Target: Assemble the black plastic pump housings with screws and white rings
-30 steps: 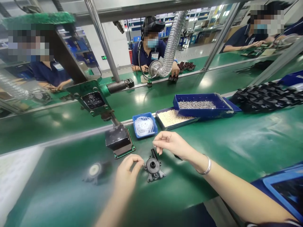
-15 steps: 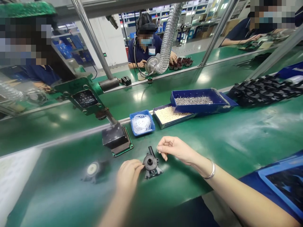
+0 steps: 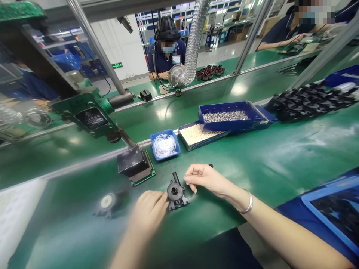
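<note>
A black pump housing lies on the green bench between the hands. The left hand rests bent fingers against its left edge; whether they grip it, I cannot tell. The right hand pinches a tiny pale piece beside its spout. A second housing lies further left; beyond stand a press, blue ring tray and pin bin.

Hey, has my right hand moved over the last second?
Yes. Judged against the blue tray of white rings, your right hand has moved toward you and slightly rightward, farther from that tray.
</note>
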`<move>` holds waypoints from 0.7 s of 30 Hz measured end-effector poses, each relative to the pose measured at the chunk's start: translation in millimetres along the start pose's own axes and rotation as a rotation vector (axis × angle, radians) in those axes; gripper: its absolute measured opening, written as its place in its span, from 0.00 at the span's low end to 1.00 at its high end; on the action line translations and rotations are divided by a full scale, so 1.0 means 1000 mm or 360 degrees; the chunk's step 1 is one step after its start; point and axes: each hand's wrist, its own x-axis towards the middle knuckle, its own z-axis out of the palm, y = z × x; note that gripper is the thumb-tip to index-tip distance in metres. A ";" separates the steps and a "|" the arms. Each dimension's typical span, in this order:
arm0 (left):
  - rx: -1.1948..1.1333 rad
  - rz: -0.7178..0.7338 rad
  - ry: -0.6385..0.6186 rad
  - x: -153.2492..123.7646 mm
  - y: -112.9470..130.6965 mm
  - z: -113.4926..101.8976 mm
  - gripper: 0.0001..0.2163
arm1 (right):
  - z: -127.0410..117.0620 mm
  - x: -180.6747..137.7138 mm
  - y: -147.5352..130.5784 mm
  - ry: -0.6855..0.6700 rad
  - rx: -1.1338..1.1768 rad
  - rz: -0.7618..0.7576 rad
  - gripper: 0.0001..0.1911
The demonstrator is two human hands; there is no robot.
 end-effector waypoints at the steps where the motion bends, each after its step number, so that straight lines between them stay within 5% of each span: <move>1: -0.0005 -0.0004 -0.0008 -0.001 0.001 0.000 0.11 | 0.000 0.000 0.001 0.0002 0.0005 -0.0003 0.21; 9: -0.0283 -0.0444 0.0245 0.022 0.020 -0.003 0.13 | 0.019 -0.004 -0.007 -0.0038 0.0175 -0.0067 0.18; 16: -0.0869 -0.0916 0.0118 0.057 0.039 -0.005 0.02 | 0.032 -0.013 -0.016 -0.0074 0.0206 -0.0183 0.16; 21: -0.1161 -0.1118 -0.0033 0.059 0.036 -0.011 0.06 | 0.031 -0.016 -0.015 -0.0107 0.0122 -0.0185 0.16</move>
